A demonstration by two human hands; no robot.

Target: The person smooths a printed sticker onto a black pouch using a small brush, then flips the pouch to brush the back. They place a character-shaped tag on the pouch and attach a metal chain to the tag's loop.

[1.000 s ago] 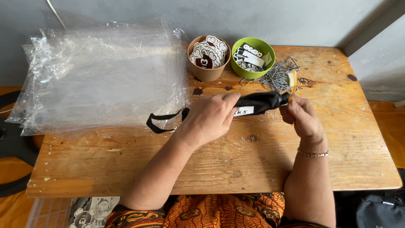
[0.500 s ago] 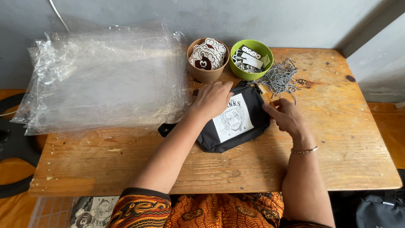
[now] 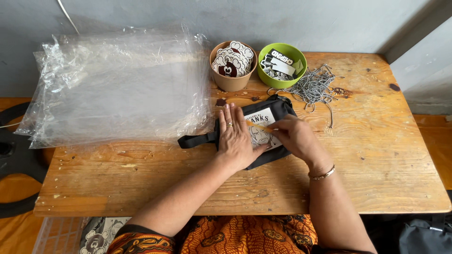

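At the far left a black strap hangs beside the wooden tabletop. On the tabletop's left half lies a crumpled stack of clear plastic bags, reaching from the left edge almost to the middle. A black webbing strap pokes out from under the right edge of that stack and runs to the black pouch, which lies flat near the middle of the tabletop with a white printed patch facing up.

The left hand lies palm down on the left part of the pouch, fingers stretched out flat and close together, pressing the fabric rather than gripping it; a ring sits on one finger. Just to its right, the right hand rests on the pouch's lower right part, its fingers bent inward toward the patch and pinching a thin pale yellow strip that lies across the patch. A thin bracelet circles the right wrist.

Behind the pouch stands a tan cup filled with white round stickers, and just beside it to the right a green bowl holding black and white stickers. Right of the bowl, a heap of silver ball chains is spread on the wood, touching the bowl's side and lying near the pouch's upper right corner. At the bottom, orange patterned cloth covers the person's lap.
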